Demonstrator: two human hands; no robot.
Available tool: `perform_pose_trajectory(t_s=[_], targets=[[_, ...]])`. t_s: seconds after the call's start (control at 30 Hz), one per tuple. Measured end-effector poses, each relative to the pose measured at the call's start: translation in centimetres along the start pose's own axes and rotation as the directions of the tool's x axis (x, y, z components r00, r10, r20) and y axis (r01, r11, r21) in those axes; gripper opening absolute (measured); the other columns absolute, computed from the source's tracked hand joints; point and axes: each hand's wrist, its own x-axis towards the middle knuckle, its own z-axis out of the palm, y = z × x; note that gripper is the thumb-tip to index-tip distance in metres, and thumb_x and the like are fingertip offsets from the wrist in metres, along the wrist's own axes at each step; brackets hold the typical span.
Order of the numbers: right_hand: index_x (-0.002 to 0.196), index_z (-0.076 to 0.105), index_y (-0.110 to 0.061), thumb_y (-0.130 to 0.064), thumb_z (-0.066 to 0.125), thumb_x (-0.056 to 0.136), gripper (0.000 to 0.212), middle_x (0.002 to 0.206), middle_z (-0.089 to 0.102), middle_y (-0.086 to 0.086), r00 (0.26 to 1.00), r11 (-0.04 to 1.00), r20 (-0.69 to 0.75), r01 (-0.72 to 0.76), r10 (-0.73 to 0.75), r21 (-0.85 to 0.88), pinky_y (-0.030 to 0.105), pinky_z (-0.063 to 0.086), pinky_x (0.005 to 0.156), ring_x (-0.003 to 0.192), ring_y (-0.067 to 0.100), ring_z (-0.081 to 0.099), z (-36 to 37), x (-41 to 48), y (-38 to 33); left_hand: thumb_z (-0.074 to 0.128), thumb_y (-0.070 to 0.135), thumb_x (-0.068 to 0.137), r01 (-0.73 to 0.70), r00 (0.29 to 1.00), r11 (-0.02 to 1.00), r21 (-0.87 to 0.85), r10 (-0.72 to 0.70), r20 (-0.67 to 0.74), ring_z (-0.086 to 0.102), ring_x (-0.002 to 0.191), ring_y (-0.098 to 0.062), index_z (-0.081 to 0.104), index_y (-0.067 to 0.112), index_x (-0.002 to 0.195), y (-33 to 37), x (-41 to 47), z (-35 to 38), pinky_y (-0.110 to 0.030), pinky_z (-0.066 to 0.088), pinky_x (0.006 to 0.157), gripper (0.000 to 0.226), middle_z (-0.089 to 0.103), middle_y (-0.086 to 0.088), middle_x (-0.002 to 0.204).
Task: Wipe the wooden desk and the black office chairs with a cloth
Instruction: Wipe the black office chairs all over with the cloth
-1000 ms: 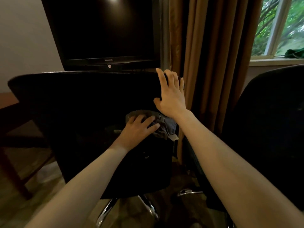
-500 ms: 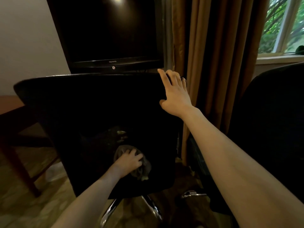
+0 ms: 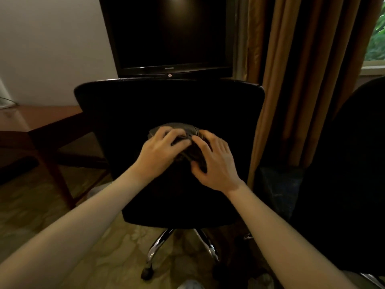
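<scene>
A black office chair (image 3: 129, 113) stands in front of me with its back facing me. A crumpled grey cloth (image 3: 183, 130) lies against the middle of that chair back. My left hand (image 3: 160, 153) presses on the cloth's left side, fingers curled over it. My right hand (image 3: 216, 161) grips the cloth's right side, thumb below. A second black office chair (image 3: 350, 167) fills the right edge. The wooden desk (image 3: 37, 119) shows at the left behind the first chair.
A dark television (image 3: 173, 34) stands behind the chair. Brown curtains (image 3: 302, 80) hang at the right, beside a window (image 3: 375, 42). The chair's chrome base (image 3: 158, 247) with castors rests on a patterned floor (image 3: 62, 215). A desk leg (image 3: 60, 184) stands at the left.
My right hand left the chair's top right corner and came down onto the cloth. My left hand moved the cloth back up from the lower chair back to its middle. The view shifted left.
</scene>
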Motion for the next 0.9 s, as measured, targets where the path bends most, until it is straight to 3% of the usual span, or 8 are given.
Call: perform_pose_trajectory(t_s=[0.13, 0.27, 0.33, 0.43, 0.53, 0.7, 0.8, 0.9], targets=[[0.136, 0.031, -0.017, -0.039, 0.075, 0.070, 0.083, 0.136, 0.031, 0.012, 0.997, 0.951, 0.044, 0.079, -0.069, -0.299, 0.042, 0.035, 0.101, 0.124, 0.030, 0.035, 2.8, 1.3, -0.2, 0.072, 0.006, 0.077, 0.115, 0.991, 0.993, 0.036, -0.118, 0.065, 0.051, 0.096, -0.026, 0.057, 0.018, 0.107, -1.2, -1.2, 0.0, -0.032, 0.056, 0.051, 0.035, 0.055, -0.006, 0.110], [0.130, 0.048, -0.020, -0.020, 0.079, 0.065, 0.072, 0.128, 0.038, 0.010, 0.979, 0.849, 0.142, 0.199, -0.148, -0.489, 0.040, 0.047, 0.088, 0.111, 0.029, 0.038, 5.3, 2.8, 1.0, 0.084, -0.004, 0.056, 0.261, 0.930, 0.965, 0.026, -0.259, 0.262, 0.066, 0.089, -0.034, 0.071, 0.012, 0.102, -1.9, -2.7, 1.4, -0.035, 0.054, 0.040, 0.050, 0.068, -0.013, 0.101], [0.128, 0.050, -0.020, -0.021, 0.079, 0.066, 0.069, 0.126, 0.047, 0.010, 0.971, 0.835, 0.150, 0.235, -0.184, -0.497, 0.041, 0.048, 0.088, 0.110, 0.029, 0.039, 6.4, 2.5, 1.9, 0.086, -0.004, 0.052, 0.263, 0.922, 0.964, 0.021, -0.258, 0.289, 0.060, 0.093, -0.032, 0.071, 0.012, 0.101, -1.9, -3.3, 2.4, -0.033, 0.052, 0.037, 0.054, 0.068, -0.013, 0.099], [0.129, 0.039, -0.020, -0.022, 0.079, 0.067, 0.073, 0.129, 0.039, 0.010, 0.978, 0.849, 0.132, 0.208, -0.164, -0.485, 0.044, 0.048, 0.088, 0.115, 0.031, 0.037, 7.8, 1.4, 2.6, 0.083, -0.006, 0.053, 0.201, 0.946, 0.979, -0.036, -0.185, 0.265, 0.044, 0.097, -0.028, 0.059, 0.016, 0.109, -2.4, -4.3, 3.9, -0.031, 0.050, 0.039, 0.064, 0.061, -0.012, 0.108], [0.124, 0.044, -0.018, -0.017, 0.084, 0.059, 0.076, 0.127, 0.037, 0.011, 0.985, 0.903, 0.098, 0.168, -0.140, -0.396, 0.046, 0.055, 0.077, 0.114, 0.034, 0.036, 9.1, 0.7, 2.9, 0.077, -0.008, 0.059, 0.169, 0.954, 0.984, -0.054, -0.149, 0.259, 0.042, 0.101, -0.029, 0.048, 0.018, 0.111, -2.6, -5.7, 5.2, -0.033, 0.053, 0.043, 0.065, 0.046, -0.007, 0.117], [0.121, 0.041, -0.019, -0.022, 0.083, 0.060, 0.075, 0.124, 0.036, 0.011, 0.980, 0.916, 0.129, 0.188, -0.151, -0.356, 0.038, 0.058, 0.068, 0.108, 0.034, 0.036, 10.9, -1.1, 3.1, 0.039, 0.006, 0.078, 0.104, 0.950, 0.994, -0.017, -0.094, 0.297, 0.042, 0.103, -0.027, 0.046, 0.022, 0.114, -2.0, -8.2, 6.9, -0.033, 0.053, 0.045, 0.040, 0.042, -0.004, 0.120], [0.120, 0.052, -0.019, -0.020, 0.087, 0.055, 0.074, 0.123, 0.040, 0.010, 0.970, 0.930, 0.181, 0.211, -0.162, -0.302, 0.038, 0.059, 0.065, 0.106, 0.034, 0.038, 11.9, -3.0, 3.3, 0.067, 0.000, 0.068, 0.125, 0.925, 0.990, -0.073, -0.090, 0.370, 0.044, 0.103, -0.027, 0.049, 0.023, 0.114, -1.1, -10.4, 7.9, -0.033, 0.054, 0.045, 0.054, 0.046, -0.003, 0.121], [0.105, 0.070, -0.019, -0.019, 0.090, 0.046, 0.063, 0.115, 0.058, 0.009, 0.951, 0.942, 0.273, 0.219, -0.147, -0.256, 0.034, 0.058, 0.064, 0.102, 0.030, 0.041, 12.6, -4.6, 2.6, 0.085, 0.004, 0.053, 0.193, 0.829, 0.974, -0.121, -0.096, 0.551, 0.058, 0.097, -0.030, 0.062, 0.023, 0.109, 0.3, -11.6, 8.3, -0.033, 0.057, 0.051, 0.063, 0.061, -0.005, 0.116]])
